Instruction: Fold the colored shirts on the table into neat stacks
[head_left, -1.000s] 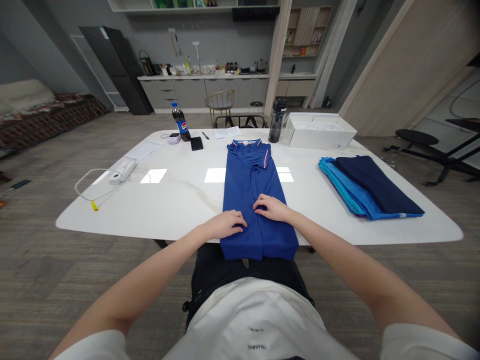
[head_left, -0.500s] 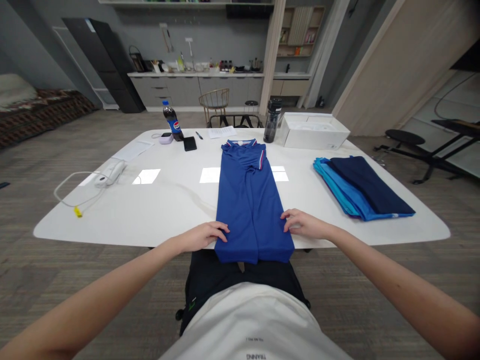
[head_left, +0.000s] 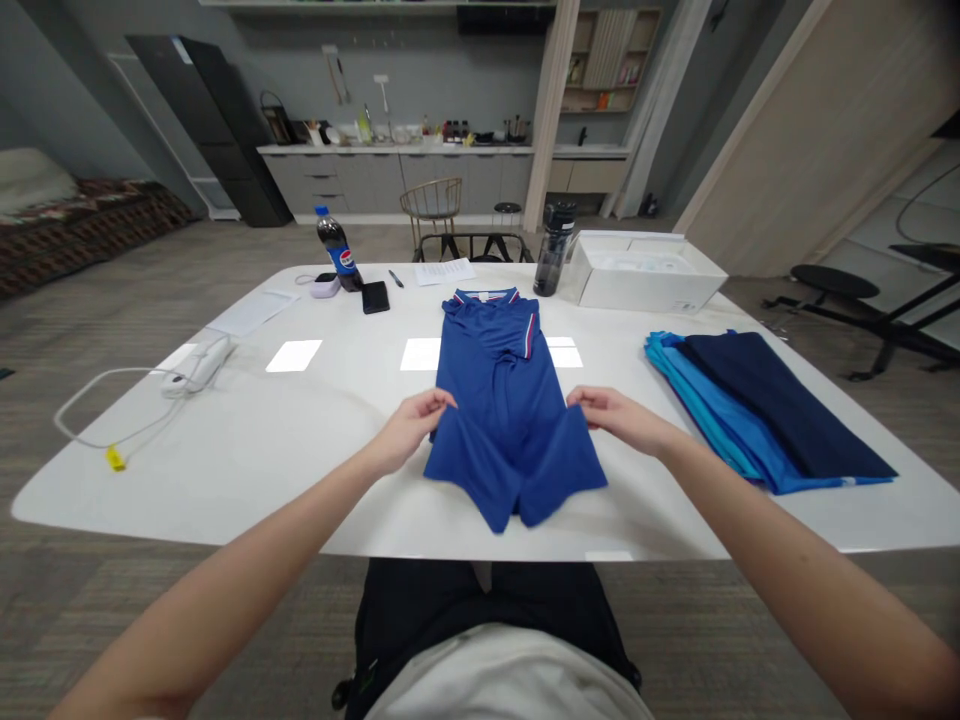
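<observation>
The blue polo shirt (head_left: 506, 410) is lying face-down or folded over on itself at the middle of the white table (head_left: 225, 480), near the edge closest to the person, though which side is up is hard to tell. Its striped collar (head_left: 484, 295) is pointing away from the person, and its long axis is running almost straight from collar to hem, toward and away from the body. The upper part seems done: the shoulders are narrowed, and a sleeve with red and white trim (head_left: 529, 335) is lying folded in along the shirt's right side. The lower part is looking unsettled, with two loose flaps spreading outward and a notch opening between them at the near end. No fold across the length is showing yet.

The left hand (head_left: 409, 432) is closing thumb and fingers on the shirt's left edge, and the right hand (head_left: 619, 418) is pinching the right edge in the same way, each appearing to hold the cloth.

Beyond the shirt, a black water bottle (head_left: 553, 250) and a white box (head_left: 645, 270) are standing to the far right, while a Pepsi bottle (head_left: 336, 248) and a black phone (head_left: 375, 297) are sitting to the far left. A stack of folded navy and turquoise shirts (head_left: 765, 410) is lying well to the right, and a white corded device (head_left: 199, 365) is resting well to the left
</observation>
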